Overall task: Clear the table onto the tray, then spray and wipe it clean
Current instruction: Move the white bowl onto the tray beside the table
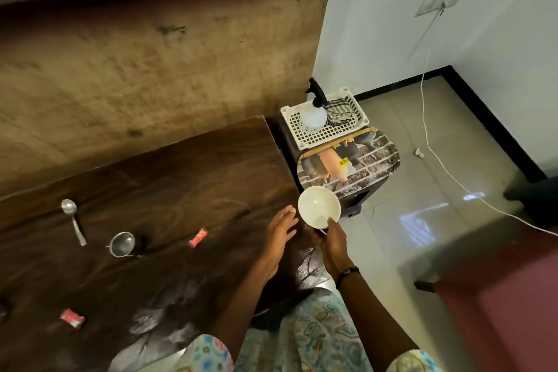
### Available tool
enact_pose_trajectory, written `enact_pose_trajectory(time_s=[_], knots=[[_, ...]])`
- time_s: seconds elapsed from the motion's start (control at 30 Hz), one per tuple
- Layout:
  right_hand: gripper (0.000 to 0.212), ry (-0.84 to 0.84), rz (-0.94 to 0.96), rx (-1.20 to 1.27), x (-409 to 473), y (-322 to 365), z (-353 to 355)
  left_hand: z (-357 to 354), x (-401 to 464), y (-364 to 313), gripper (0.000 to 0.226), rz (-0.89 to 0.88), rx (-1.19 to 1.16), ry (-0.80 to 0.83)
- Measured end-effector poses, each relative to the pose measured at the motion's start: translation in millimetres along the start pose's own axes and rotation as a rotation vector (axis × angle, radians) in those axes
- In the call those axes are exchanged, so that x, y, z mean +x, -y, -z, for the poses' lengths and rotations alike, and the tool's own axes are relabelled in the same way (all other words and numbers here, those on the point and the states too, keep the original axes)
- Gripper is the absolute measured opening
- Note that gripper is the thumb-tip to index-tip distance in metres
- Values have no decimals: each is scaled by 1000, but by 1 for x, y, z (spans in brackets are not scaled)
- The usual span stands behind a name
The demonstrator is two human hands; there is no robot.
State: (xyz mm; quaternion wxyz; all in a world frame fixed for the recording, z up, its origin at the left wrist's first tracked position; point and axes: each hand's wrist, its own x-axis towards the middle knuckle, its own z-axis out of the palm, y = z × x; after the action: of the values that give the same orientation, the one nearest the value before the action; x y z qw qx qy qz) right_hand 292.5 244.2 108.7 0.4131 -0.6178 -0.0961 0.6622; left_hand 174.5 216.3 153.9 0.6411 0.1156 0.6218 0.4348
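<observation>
My right hand grips a white bowl by its near rim and holds it tilted in the air past the right end of the dark wooden table. My left hand hovers just left of the bowl with straight fingers and holds nothing. A printed tray lies on a stool beyond the bowl. On the table are a steel spoon, a small steel cup and two red wrappers. A spray bottle and a checked cloth sit in a white basket.
A wooden panel rises behind the table. A white cable runs from a wall socket across the tiled floor on the right. A maroon seat stands at the lower right. Pale smears mark the table's near edge.
</observation>
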Motion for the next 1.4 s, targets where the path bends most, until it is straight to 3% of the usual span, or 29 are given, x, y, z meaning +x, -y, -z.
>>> enact_pose_trajectory(time_s=[0.2, 0.53, 0.87, 1.03, 1.13, 1.27, 1.4], knots=[[40, -86, -87, -129, 96, 46, 10, -60, 71, -12, 42, 97, -79, -93], [37, 75, -103, -349, 199, 52, -7, -97, 142, -26, 42, 129, -75, -252], [46, 349, -200, -283, 213, 63, -19, -99, 151, -26, 39, 143, -100, -316], [47, 302, -290, -346, 209, 70, -16, -97, 141, -26, 31, 111, -74, -289], [26, 257, -300, -401, 194, 74, -7, -94, 133, -28, 32, 100, -67, -286], [16, 241, -321, -398, 165, 72, -3, -83, 113, -32, 38, 86, -98, -281], [22, 314, -300, -362, 122, 69, -16, -61, 81, -32, 35, 35, -86, -278]])
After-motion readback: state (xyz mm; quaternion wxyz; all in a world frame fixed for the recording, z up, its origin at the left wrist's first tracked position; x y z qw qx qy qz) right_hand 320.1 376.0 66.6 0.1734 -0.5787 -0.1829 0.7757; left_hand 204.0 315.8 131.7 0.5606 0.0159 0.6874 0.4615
